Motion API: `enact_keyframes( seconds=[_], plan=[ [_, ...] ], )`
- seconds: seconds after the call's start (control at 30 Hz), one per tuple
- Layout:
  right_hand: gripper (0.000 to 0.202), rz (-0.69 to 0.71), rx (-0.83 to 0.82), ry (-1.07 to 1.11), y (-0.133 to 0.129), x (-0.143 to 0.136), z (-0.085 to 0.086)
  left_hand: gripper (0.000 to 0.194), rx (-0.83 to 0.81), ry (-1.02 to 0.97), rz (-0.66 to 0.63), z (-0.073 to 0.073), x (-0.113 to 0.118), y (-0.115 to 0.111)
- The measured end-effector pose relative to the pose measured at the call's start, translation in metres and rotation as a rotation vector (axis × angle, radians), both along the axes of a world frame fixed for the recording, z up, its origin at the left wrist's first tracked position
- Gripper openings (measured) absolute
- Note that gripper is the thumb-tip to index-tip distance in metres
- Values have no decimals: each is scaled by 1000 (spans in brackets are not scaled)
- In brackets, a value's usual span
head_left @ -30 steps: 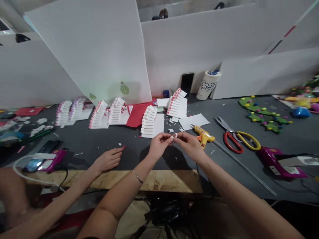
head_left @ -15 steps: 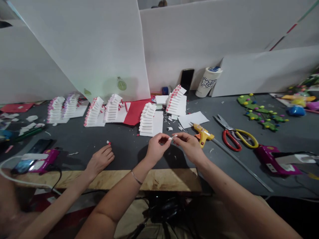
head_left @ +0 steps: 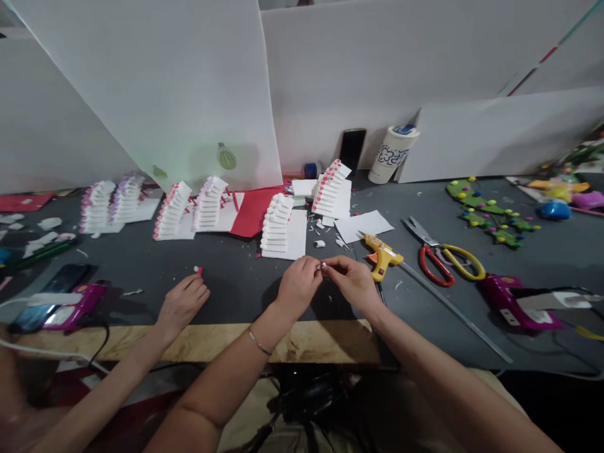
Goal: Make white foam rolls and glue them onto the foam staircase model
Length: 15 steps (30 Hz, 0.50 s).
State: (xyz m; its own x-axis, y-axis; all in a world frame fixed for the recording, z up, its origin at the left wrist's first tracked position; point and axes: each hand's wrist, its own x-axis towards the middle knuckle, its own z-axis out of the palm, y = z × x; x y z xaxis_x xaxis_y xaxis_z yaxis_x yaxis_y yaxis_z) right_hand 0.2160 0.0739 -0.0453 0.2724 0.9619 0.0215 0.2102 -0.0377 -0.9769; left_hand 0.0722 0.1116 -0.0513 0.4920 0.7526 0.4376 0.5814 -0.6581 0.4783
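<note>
Over the dark table, my left hand (head_left: 299,281) and my right hand (head_left: 353,281) meet fingertip to fingertip. Both are closed in a pinch around a small white piece (head_left: 323,266), mostly covered by the fingers, so its exact kind does not show. Just beyond them lies a white card (head_left: 296,236) bearing a fanned row of white sticks with round white tips (head_left: 276,220). A yellow glue gun (head_left: 384,255) rests right of my right hand, with a clear glue stick (head_left: 455,313) stretching from its back.
Scissors (head_left: 436,251) with red and yellow handles and a purple power strip (head_left: 514,302) lie right. A cup (head_left: 393,154) and a phone (head_left: 352,153) stand behind. Another person's hand (head_left: 184,302) holds a small red-and-white piece at left. More stick fans (head_left: 172,211) line the back.
Less of the white piece shows, as my fingers have closed further over it and my left hand has turned slightly. The view has shifted a little; the other person's hand keeps its place.
</note>
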Motion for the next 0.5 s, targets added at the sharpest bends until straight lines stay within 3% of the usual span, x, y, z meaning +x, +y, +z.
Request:
enact_keyframes(
  seconds=[0.1,0.27,0.4,0.5],
  plan=[
    [26,-21,-32,205,3,-4,-5,9,2,-57,-17,0,1,-1],
    [35,-71,-68,537,8,-8,-8,9,-186,-362,-31,5,4,-1],
    [36,-66,-72,543,7,-6,-3,8,-278,-421,-19,10,3,0],
    [36,-40,-48,417,6,-3,0,8,-268,-365,-17,9,2,1]
  ],
)
